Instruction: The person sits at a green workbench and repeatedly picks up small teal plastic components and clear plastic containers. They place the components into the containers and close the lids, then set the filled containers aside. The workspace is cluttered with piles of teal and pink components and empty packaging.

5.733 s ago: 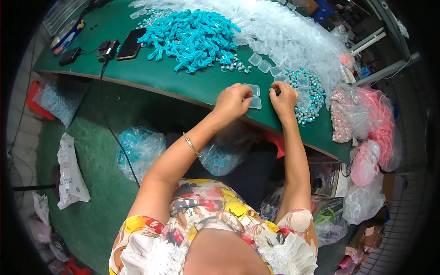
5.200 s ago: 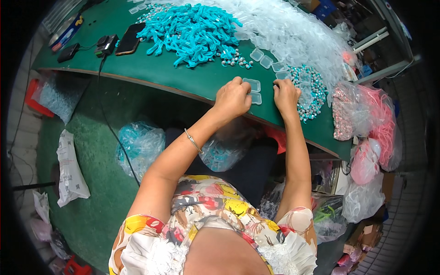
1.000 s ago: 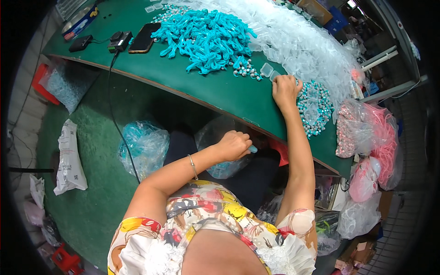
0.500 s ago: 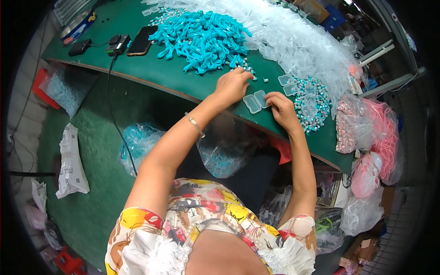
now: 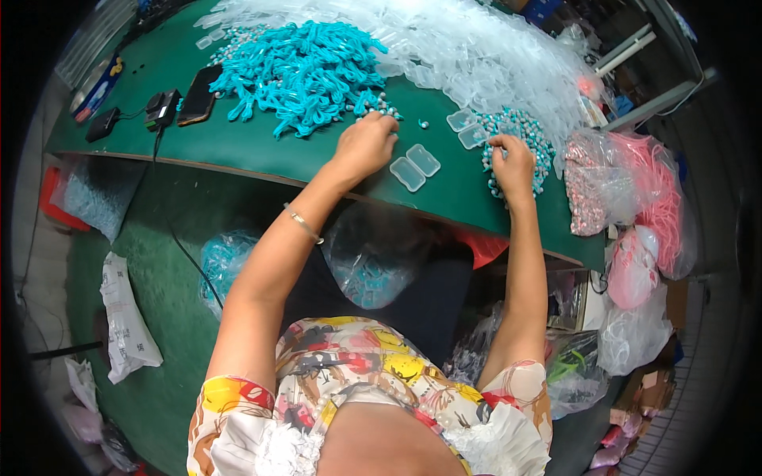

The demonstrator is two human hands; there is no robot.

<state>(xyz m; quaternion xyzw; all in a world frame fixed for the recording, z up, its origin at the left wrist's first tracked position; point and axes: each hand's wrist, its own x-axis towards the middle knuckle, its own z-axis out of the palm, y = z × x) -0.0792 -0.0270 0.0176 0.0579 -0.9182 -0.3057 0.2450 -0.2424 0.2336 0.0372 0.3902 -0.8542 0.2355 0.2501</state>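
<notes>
On the green table, my left hand (image 5: 365,151) has its fingers bent together at the small grey-and-teal beads (image 5: 379,103) beside a heap of teal cord bundles (image 5: 305,79). What its fingertips hold, if anything, is hidden. My right hand (image 5: 514,168) is at the left side of a pile of small teal-and-white beads (image 5: 536,151), thumb and fingers drawn together; I cannot make out anything in them. Between my hands lies an open clear plastic box (image 5: 407,174), its two halves side by side. Another open clear box (image 5: 471,136) sits just beyond my right hand.
A large heap of clear plastic boxes (image 5: 476,59) covers the far side. A phone (image 5: 200,95) and a black device with a cable (image 5: 162,109) lie at the left. Bags of pink beads (image 5: 586,186) and pink cord (image 5: 655,206) stand at the right edge.
My right hand has let go of the open clear box and moved right to the bead pile. My left hand stays near the beads by the cords. The whole view has shifted slightly.
</notes>
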